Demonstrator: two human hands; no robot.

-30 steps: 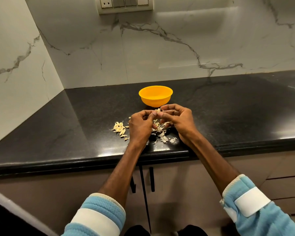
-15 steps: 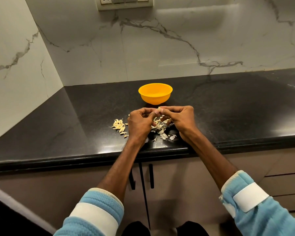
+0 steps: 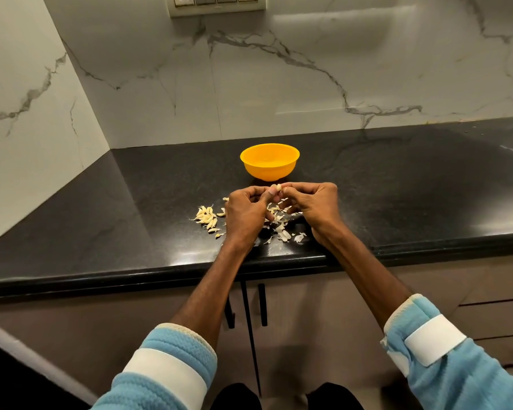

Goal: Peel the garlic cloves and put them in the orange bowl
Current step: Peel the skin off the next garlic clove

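Left hand (image 3: 245, 211) and right hand (image 3: 314, 208) on garlic clove (image 3: 278, 188) near orange bowl (image 3: 268, 170)

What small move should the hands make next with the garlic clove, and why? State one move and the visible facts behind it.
Probably pull any remaining skin off the garlic clove. The left hand and right hand both pinch it above the loose skins, just short of the orange bowl, so peeling looks unfinished; how much skin remains is too small to tell.
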